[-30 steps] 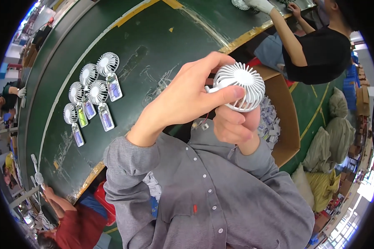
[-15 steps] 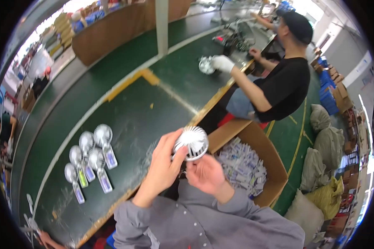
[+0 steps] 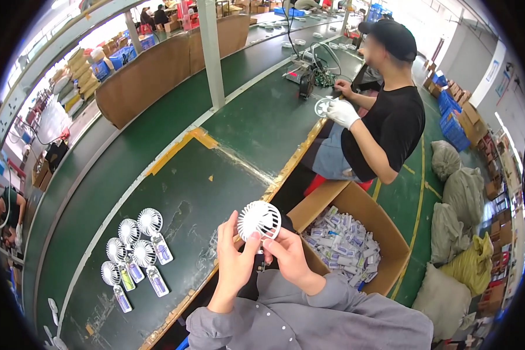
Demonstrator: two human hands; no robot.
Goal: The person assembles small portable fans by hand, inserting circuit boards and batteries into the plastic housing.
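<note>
A round white fan cage (image 3: 259, 220) with slotted ribs is held up in front of me, above the table's near edge. My left hand (image 3: 239, 252) grips its left side, thumb on the front. At the lower right rim, my right hand (image 3: 289, 255) closes its fingers on the same cage. Something small and dark hangs between my hands under the cage; its kind is hard to make out. Several small handheld fans (image 3: 143, 252) lie grouped on the green table (image 3: 184, 175) to my left, white heads pointing away and labelled handles toward me.
A cardboard box (image 3: 394, 256) of small labelled packets stands to my right. Beyond it sits a co-worker (image 3: 391, 111) in black, a white-gloved hand (image 3: 342, 113) holding a white fan part. A metal post (image 3: 210, 55) rises from the table. Sacks (image 3: 464, 192) line the floor at right.
The cage has turned and now faces me more directly. My right hand has come up to its rim. The co-worker's gloved hand has drawn back toward the body with the fan part.
</note>
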